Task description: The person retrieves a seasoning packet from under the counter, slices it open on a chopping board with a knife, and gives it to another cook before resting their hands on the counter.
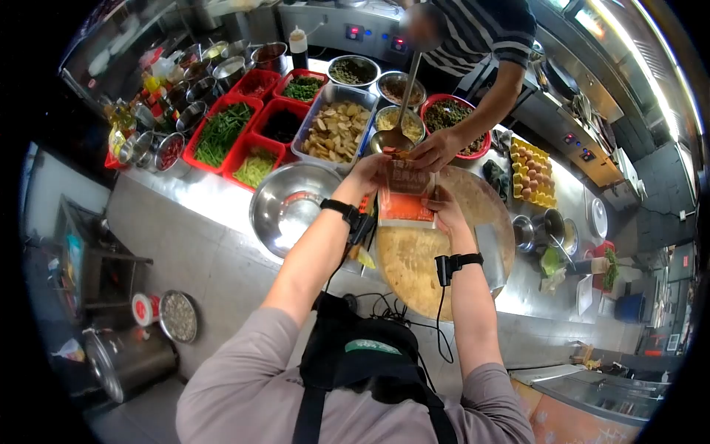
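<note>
Both my hands hold a red seasoning packet with printed Chinese characters, above the round wooden chopping board. My left hand grips its upper left edge, and my right hand has the lower right side. At the packet's top, a co-worker's hand reaches in from the far side. Right behind the top edge is a metal ladle, its long handle rising toward the co-worker. Whether the packet's top is torn cannot be made out. A cleaver's broad blade lies at the board's right side.
Left of the board stands a steel bowl. Behind it are red baskets of greens and a tub of sliced potatoes. Egg trays sit to the right. Sauce pots and bottles crowd the far left; a co-worker stands opposite.
</note>
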Demonstrator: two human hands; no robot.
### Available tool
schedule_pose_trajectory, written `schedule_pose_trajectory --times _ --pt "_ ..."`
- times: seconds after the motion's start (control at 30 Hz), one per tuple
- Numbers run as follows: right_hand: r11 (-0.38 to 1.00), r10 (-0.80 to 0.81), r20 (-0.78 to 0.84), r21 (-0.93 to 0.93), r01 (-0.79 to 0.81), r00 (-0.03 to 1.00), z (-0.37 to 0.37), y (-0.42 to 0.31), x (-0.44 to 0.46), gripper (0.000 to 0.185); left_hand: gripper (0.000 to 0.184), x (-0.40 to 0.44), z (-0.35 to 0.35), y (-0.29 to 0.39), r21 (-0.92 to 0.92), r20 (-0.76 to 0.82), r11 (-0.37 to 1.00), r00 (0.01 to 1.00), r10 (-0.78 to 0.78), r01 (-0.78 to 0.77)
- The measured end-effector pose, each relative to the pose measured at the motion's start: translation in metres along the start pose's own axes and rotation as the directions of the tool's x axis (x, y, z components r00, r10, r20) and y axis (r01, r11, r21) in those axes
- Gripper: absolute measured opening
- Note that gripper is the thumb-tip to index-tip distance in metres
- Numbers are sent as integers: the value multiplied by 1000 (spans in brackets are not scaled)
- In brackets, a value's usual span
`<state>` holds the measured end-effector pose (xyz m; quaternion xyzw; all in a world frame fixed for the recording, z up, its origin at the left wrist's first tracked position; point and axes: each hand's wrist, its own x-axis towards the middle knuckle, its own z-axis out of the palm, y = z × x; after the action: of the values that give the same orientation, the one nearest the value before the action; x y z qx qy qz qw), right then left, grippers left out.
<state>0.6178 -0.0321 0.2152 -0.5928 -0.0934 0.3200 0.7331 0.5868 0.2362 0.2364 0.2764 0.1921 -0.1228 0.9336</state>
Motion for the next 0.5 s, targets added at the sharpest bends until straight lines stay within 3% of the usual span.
schedule_pose_trajectory --times 0.07,0.13,0.27,0.33,0.43,0.5 --pt "1000 0 -14 14 0 1000 10 -7 -3 47 24 2 0 0 24 -71 999 997 26 -25" --pt "998 20 -65 55 -16 998 29 -26 -13 34 24 11 -3 -5 -108 -3 993 999 52 -52" --pt "980 108 -29 172 -102 994 22 -29 -6 42 24 7 4 -4 -173 138 985 989 47 -23" --pt "990 108 -45 97 -104 993 8 -15 4 51 26 9 4 -7 -103 20 994 999 36 -34" --pt "988 102 -75 126 -92 992 11 -15 2 56 25 4 7 -7 -160 -68 987 998 1 -12" --pt "987 97 -46 129 -90 994 13 -19 2 55 25 3 6 -8 -180 -46 984 999 -2 -6"
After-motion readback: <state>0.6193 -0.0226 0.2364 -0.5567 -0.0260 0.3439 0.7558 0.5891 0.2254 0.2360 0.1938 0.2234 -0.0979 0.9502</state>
